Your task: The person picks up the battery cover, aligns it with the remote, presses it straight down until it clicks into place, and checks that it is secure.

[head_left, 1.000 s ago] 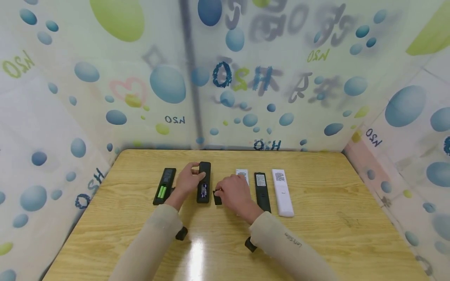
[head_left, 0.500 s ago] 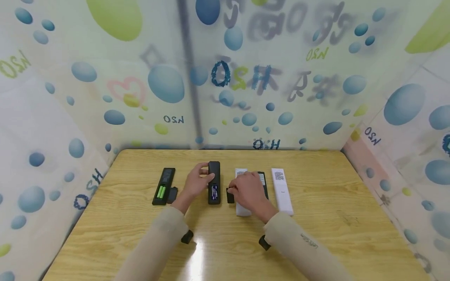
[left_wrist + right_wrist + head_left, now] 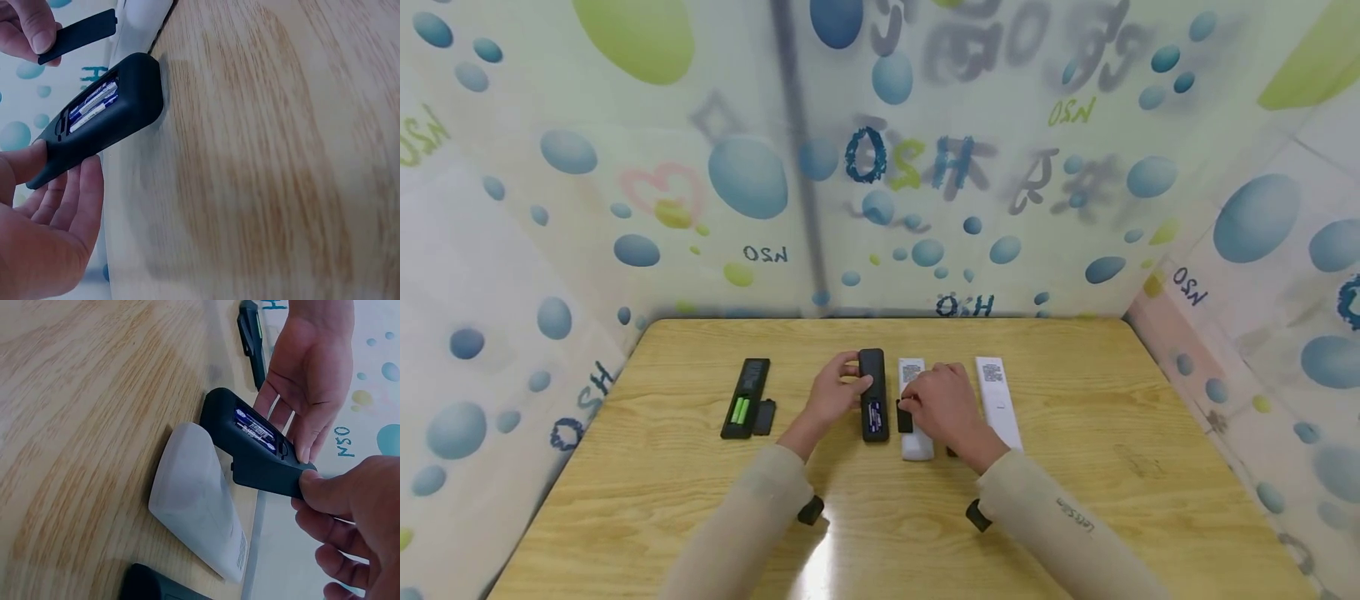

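Observation:
My left hand [image 3: 831, 396] grips a black remote control [image 3: 872, 383] along its side, thumb on top and fingers beneath. Its battery compartment is uncovered, and two blue-and-white batteries [image 3: 94, 106] lie inside. In my right hand [image 3: 946, 404], thumb and fingers pinch a thin black battery cover [image 3: 904, 417] by one end. The cover hangs beside the remote, above a white remote control [image 3: 917, 446]. In the left wrist view the cover [image 3: 81, 36] is clearly apart from the remote.
At the left lies another black remote [image 3: 751, 379] with green batteries showing, its loose cover [image 3: 763, 418] beside it. A second white remote [image 3: 996, 396] lies at the right. My right hand mostly hides a dark remote [image 3: 150, 584]. A patterned curtain [image 3: 880, 275] stands behind the table.
My left hand has shifted right with the black remote. My right hand has moved right too, still pinching the cover, which now overlaps the white remote in the head view.

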The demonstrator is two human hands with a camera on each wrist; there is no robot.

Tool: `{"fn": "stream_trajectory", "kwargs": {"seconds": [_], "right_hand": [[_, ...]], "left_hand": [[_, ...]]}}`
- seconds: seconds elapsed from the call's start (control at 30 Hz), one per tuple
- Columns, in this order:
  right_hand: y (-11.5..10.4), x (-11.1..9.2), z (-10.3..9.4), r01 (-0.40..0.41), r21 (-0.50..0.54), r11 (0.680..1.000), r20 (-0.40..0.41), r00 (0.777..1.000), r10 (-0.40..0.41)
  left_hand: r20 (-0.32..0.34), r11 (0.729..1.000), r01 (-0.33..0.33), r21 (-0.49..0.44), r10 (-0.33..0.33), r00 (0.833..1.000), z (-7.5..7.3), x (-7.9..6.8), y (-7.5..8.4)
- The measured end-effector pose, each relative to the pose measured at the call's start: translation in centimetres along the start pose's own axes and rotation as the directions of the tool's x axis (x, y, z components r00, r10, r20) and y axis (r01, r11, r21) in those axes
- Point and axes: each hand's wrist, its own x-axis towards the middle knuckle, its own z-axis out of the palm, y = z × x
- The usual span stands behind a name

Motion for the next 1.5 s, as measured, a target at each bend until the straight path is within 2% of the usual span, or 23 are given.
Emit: {"fn": "stream_trajectory", "kwargs": {"seconds": [0.27,0.5,0.77,1.13,1.5], "right_hand": [[-0.3,0.0,0.2,0.008,0.044,0.999,-0.003,1.0,-0.007],[-1.5,0.5,0.4,0.039,0.075,0.996,0.003,0.999,-0.039],[-2.4,1.2,1.3,0.078,0.035,0.996,-0.017,0.997,-0.077],[-2.4,1.2,2.2,0.119,-0.009,0.993,-0.059,0.991,-0.119],[-2.4,0.8,2.3,0.134,-0.026,0.991,-0.044,0.99,-0.135]], "left_hand": [[0.036,1.0,-0.012,-0.015,0.012,0.999,0.1,0.1,-0.1],[0.035,1.0,-0.03,0.008,0.03,0.999,0.0,0.0,0.0],[0.033,0.999,-0.034,0.012,0.034,0.999,0.0,-0.1,-0.1],[0.041,0.999,-0.032,0.008,0.032,0.999,-0.1,-0.1,-0.2],[0.048,1.0,-0.019,0.004,0.018,0.999,-0.2,-0.3,0.1]]}}
